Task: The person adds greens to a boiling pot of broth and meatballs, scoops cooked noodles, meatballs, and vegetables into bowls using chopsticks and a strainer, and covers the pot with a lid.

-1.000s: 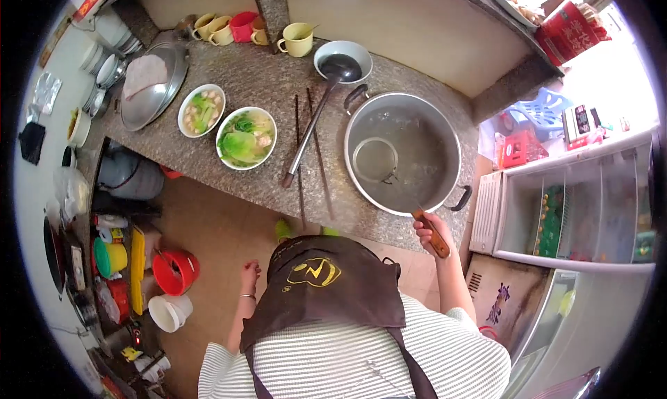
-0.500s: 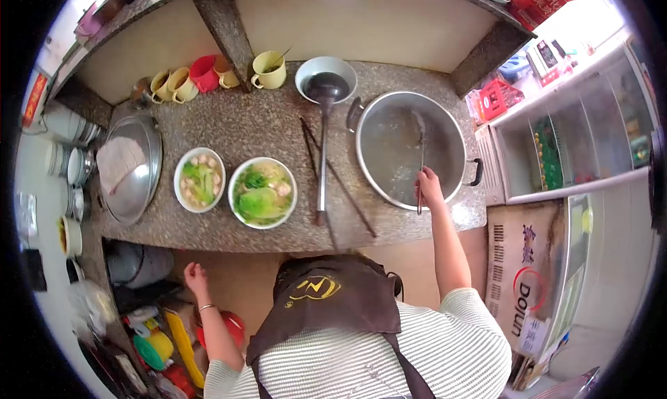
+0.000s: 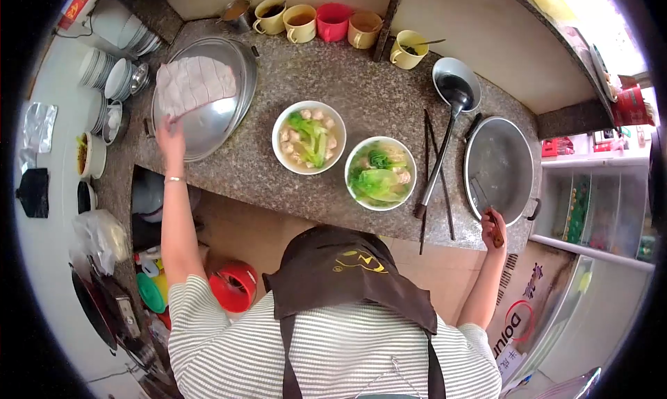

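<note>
My left hand point(image 3: 170, 139) is at the lower corner of a folded whitish cloth point(image 3: 198, 84), its fingers closed on the edge. The cloth lies on a round metal lid point(image 3: 214, 126). My right hand point(image 3: 492, 227) grips the brown wooden handle of a flat-bladed metal tool point(image 3: 479, 192). Its blade is over the near left side of a large metal pot point(image 3: 501, 164) of cloudy liquid; I cannot tell whether it is a knife or a turner. Two white soup bowls, one with meatballs and greens point(image 3: 309, 138) and one with lettuce point(image 3: 381, 173), stand between my hands.
A long-handled ladle point(image 3: 440, 156) rests in a metal bowl point(image 3: 470, 74), beside dark chopsticks point(image 3: 434, 170). Several cups, including a red cup point(image 3: 333, 23), line the back wall. Stacked plates point(image 3: 104, 72) stand at left. A red bucket point(image 3: 233, 288) is below the counter.
The view has turned left. My left hand has risen from beside the counter to the cloth on the lid. My right hand has drawn the tool back toward the pot's near rim.
</note>
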`<action>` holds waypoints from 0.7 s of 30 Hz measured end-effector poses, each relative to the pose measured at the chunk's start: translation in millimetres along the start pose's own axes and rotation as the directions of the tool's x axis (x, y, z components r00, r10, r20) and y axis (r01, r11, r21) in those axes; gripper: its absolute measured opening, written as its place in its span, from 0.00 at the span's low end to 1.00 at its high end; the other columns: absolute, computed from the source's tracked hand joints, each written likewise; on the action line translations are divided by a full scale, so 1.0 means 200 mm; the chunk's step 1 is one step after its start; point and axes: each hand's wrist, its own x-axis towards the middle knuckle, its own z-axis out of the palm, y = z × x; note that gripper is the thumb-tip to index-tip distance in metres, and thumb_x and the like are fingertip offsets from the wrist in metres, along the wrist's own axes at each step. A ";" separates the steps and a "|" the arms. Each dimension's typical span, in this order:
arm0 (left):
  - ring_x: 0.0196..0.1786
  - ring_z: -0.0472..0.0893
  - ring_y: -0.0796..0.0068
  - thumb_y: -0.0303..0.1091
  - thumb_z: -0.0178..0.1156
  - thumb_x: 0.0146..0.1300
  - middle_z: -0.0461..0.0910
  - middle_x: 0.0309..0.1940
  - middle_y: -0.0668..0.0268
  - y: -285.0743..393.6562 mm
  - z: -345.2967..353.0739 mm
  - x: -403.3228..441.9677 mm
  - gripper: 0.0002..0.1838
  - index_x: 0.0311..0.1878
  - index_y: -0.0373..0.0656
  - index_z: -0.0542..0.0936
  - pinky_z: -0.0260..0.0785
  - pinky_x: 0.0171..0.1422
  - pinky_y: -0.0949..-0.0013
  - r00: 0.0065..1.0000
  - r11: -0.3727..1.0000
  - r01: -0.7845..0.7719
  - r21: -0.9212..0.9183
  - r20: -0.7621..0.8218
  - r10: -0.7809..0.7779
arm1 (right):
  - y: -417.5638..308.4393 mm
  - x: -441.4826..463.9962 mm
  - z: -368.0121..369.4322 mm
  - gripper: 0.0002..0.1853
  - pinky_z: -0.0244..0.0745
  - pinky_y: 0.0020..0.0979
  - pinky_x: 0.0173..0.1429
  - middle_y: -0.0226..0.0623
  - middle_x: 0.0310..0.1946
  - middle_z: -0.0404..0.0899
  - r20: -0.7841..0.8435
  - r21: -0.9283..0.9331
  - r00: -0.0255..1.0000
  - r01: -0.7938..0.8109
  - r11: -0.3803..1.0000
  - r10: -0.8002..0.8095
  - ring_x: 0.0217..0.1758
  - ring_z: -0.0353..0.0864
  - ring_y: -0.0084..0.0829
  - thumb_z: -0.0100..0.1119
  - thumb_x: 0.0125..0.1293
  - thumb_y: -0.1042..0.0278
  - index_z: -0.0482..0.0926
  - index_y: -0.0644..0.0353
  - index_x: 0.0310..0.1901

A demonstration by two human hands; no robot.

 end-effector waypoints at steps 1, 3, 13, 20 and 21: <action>0.50 0.73 0.57 0.34 0.64 0.50 0.72 0.48 0.53 0.09 0.02 0.08 0.27 0.54 0.39 0.70 0.65 0.54 0.62 0.992 0.991 -0.105 0.085 -0.066 0.111 | 0.05 -0.09 0.04 0.10 0.67 0.17 0.18 0.34 0.26 0.69 0.008 0.025 0.999 0.047 0.999 -0.047 0.18 0.66 0.17 0.49 0.66 0.63 0.71 0.59 0.42; 0.52 0.72 0.54 0.37 0.64 0.48 0.73 0.49 0.52 0.17 0.09 0.19 0.28 0.54 0.40 0.71 0.64 0.56 0.59 0.941 0.917 -0.260 0.301 -0.136 0.311 | 0.12 -0.20 0.07 0.10 0.67 0.17 0.18 0.34 0.26 0.69 0.053 0.098 0.996 0.071 0.993 -0.077 0.18 0.65 0.17 0.48 0.66 0.63 0.70 0.59 0.43; 0.58 0.68 0.49 0.53 0.55 0.52 0.69 0.57 0.48 0.08 0.21 0.67 0.36 0.61 0.39 0.65 0.60 0.62 0.58 0.948 0.789 -0.191 0.584 0.318 -0.006 | 0.36 -0.58 0.23 0.12 0.65 0.17 0.19 0.36 0.30 0.67 0.099 0.262 0.912 0.362 0.895 -0.398 0.18 0.63 0.17 0.46 0.67 0.63 0.67 0.62 0.45; 0.52 0.73 0.50 0.40 0.60 0.48 0.72 0.49 0.40 0.01 0.19 0.63 0.34 0.54 0.22 0.66 0.62 0.59 0.61 0.972 0.976 -0.064 0.207 0.237 0.013 | 0.41 -0.42 0.61 0.17 0.58 0.17 0.16 0.28 0.24 0.69 -0.156 -0.328 0.741 0.585 0.742 -0.653 0.15 0.61 0.17 0.50 0.63 0.62 0.65 0.53 0.53; 0.54 0.72 0.47 0.42 0.58 0.50 0.71 0.50 0.39 -0.02 0.21 0.64 0.34 0.54 0.22 0.67 0.61 0.60 0.61 0.983 0.978 -0.024 0.208 0.182 -0.014 | 0.44 -0.36 0.69 0.21 0.57 0.18 0.16 0.28 0.24 0.69 -0.144 -0.427 0.697 0.596 0.680 -0.702 0.15 0.61 0.16 0.50 0.63 0.64 0.63 0.53 0.57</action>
